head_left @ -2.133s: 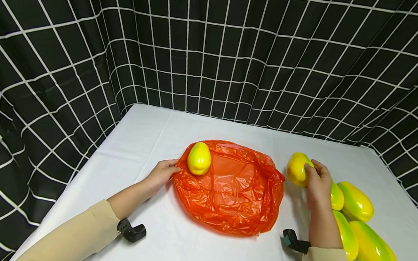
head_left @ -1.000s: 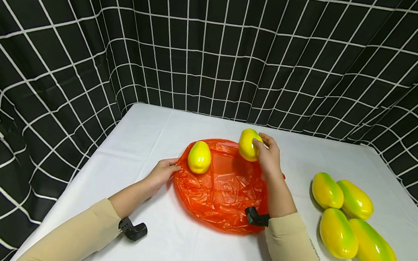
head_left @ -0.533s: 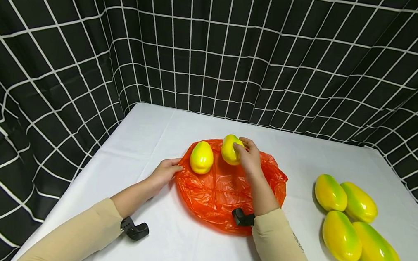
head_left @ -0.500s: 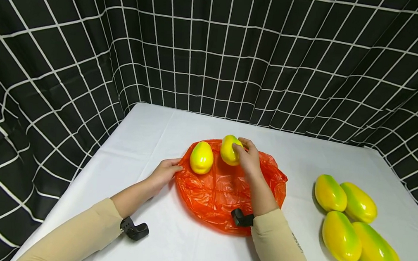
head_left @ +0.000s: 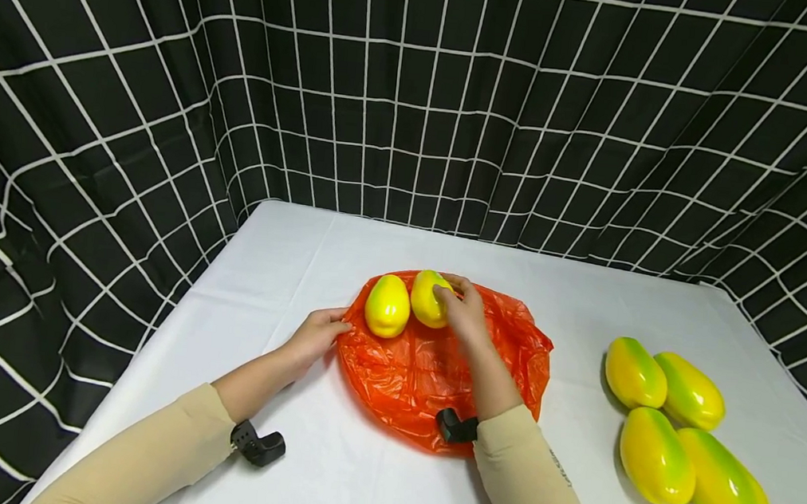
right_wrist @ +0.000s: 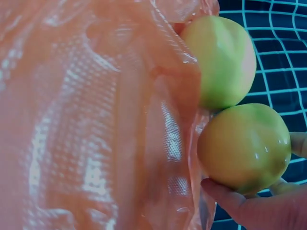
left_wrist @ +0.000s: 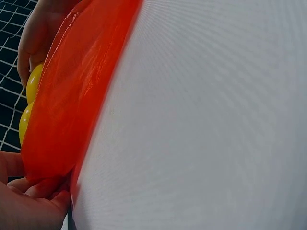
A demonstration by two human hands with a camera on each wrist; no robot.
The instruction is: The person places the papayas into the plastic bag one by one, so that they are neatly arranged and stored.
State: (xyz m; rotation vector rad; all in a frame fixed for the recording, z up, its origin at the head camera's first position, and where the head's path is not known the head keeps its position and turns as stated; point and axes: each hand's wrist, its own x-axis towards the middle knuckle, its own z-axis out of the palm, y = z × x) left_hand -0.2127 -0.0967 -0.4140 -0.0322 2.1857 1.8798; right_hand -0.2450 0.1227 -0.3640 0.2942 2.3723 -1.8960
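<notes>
A red plastic bag [head_left: 429, 374] lies spread on the white table with its mouth facing up. My left hand [head_left: 313, 336] pinches the bag's left rim between thumb and fingers, which the left wrist view shows close up. One glossy yellow mango [head_left: 387, 307] rests inside the bag by that rim. My right hand [head_left: 466, 309] grips a second yellow-green mango [right_wrist: 243, 147] over the bag's far side. In the right wrist view it sits right against the first mango, thumb and fingers around it.
Several more yellow-green mangoes [head_left: 658, 457] lie grouped on the right of the table [head_left: 570, 491]. A black cloth with a white grid [head_left: 459, 113] hangs around the back and sides. Each wrist wears a small black camera [head_left: 257, 443].
My right hand has carried the second mango leftward from beside the group at right, over the bag and down next to the first mango. The left hand stays on the rim.
</notes>
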